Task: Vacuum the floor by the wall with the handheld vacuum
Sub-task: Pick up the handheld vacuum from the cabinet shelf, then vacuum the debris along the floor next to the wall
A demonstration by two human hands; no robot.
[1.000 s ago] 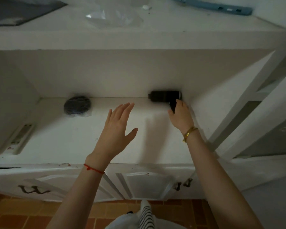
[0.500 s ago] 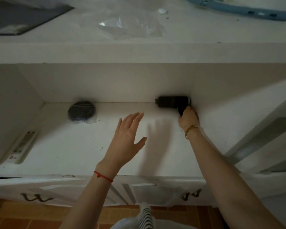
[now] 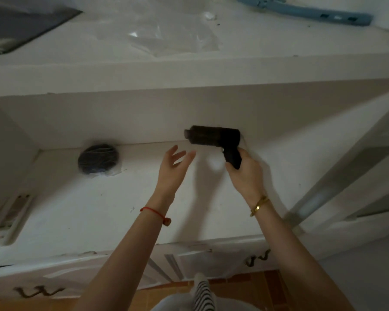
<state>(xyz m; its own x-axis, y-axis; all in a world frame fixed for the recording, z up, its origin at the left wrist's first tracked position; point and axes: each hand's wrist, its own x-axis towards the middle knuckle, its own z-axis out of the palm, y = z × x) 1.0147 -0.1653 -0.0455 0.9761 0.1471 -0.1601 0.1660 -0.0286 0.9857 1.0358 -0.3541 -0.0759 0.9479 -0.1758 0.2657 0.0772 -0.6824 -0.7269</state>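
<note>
Shelf point(image 3: 81, 212) holds a dark bundle in plastic point(image 3: 98, 159) far left. My left hand point(image 3: 171, 173) hangs open with fingers spread, just left of the handheld vacuum point(image 3: 213, 136), whose handle my right hand point(image 3: 245, 176) grips, barrel raised above the shelf near the back wall

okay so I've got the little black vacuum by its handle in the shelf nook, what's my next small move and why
Probably draw the vacuum out toward you, clear of the nook. Your right hand already grips its handle, and the body looks lifted near the back wall. The open left hand is free, and the floor lies below the cabinet.
</note>
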